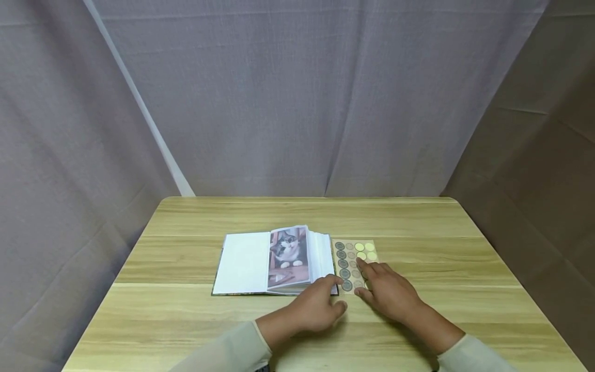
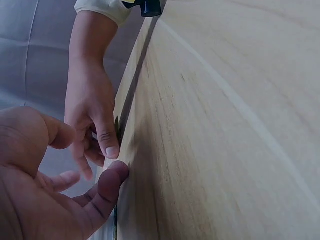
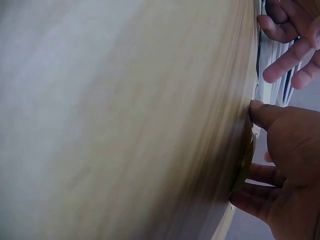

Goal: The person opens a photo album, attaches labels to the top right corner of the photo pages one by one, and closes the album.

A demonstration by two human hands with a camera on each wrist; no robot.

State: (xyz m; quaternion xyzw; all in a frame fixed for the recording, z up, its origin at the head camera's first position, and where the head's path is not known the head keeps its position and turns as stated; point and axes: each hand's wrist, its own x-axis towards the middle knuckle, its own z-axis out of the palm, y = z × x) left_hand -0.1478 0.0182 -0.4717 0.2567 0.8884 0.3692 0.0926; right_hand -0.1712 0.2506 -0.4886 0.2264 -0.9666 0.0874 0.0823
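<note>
The sheet [image 1: 355,242] lies flat in the main, directly under the right hand [image 1: 389,293] and extending beyond its fingertips. The right hand rests on it with thumb and fingers set apart: the fingers bear on the right portion of the sheet, the thumb on its near edge. Whether any part of the sheet is pinched cannot be told.

To the left of the right-hand fingers runs a column of dark discs [image 1: 342,263], with tan discs [image 1: 350,255] in the next column. Yellow discs [image 1: 370,247] are located just beyond the right index fingertip; others are partly covered by the hand.

The left hand [image 1: 316,306] is loosely spread, thumb apart from index finger, and holds nothing. Its index finger reaches the junction of album and sheet; contact there cannot be confirmed.

The album [image 1: 321,253] lies open beyond and to the left of the left hand, its right edge beside the sheet. A cat photo [image 1: 289,248] occupies the raised page; the white inner cover [image 1: 243,263] is farther left.

The worktop [image 1: 418,227] supports all items beneath both hands. A grey curtain [image 1: 279,103] hangs beyond it. Pale sleeves [image 1: 232,349] cover both forearms behind the hands.
</note>
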